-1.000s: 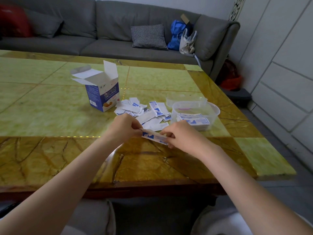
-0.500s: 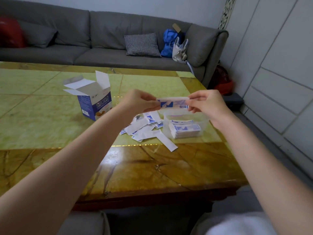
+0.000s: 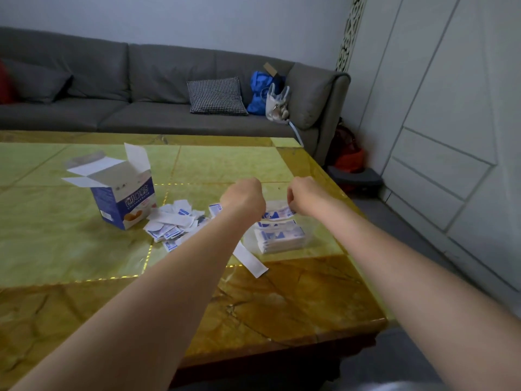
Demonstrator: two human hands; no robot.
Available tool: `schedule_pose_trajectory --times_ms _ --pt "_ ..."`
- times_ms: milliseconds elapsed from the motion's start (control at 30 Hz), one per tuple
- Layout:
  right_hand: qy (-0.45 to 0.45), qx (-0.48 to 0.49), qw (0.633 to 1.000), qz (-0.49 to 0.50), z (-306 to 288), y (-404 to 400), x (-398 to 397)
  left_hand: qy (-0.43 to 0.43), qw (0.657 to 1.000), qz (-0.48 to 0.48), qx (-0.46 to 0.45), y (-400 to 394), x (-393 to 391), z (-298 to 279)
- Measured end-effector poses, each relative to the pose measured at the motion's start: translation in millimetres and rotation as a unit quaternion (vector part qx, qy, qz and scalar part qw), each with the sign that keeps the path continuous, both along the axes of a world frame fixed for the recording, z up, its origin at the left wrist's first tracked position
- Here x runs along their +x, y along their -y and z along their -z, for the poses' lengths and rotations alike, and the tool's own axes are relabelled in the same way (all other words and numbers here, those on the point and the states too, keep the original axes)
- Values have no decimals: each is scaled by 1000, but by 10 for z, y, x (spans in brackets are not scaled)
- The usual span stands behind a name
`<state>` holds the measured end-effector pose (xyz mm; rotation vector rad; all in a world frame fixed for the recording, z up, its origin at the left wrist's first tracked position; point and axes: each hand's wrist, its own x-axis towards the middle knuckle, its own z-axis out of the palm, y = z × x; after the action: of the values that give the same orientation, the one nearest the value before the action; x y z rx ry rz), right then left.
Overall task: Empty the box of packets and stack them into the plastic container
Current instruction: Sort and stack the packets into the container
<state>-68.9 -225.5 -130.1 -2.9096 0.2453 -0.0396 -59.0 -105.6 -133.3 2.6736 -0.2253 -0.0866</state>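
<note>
On table (image 3: 84,244), both hands hold packet (image 3: 277,214) over plastic container (image 3: 306,235).

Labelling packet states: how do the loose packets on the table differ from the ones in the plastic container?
The loose packets lie scattered and overlapping at mixed angles on the table beside the box; the packets in the plastic container form a neat, aligned stack. The loose ones show some blank white faces; the stack's top shows blue print. The loose pile lies untouched; both hands hold a held packet over the stack. Both groups are small white-and-blue packets.
</note>
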Motion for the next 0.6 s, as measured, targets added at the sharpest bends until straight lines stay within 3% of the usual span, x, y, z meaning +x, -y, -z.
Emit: schedule_pose_trajectory --times_ms 267,600 --pt "-41 -60 997 -22 66 -108 -114 13 982 62 177 111 -80 -32" --pt "-50 -87 995 -21 49 -101 -144 4 967 105 231 138 -51 -78"
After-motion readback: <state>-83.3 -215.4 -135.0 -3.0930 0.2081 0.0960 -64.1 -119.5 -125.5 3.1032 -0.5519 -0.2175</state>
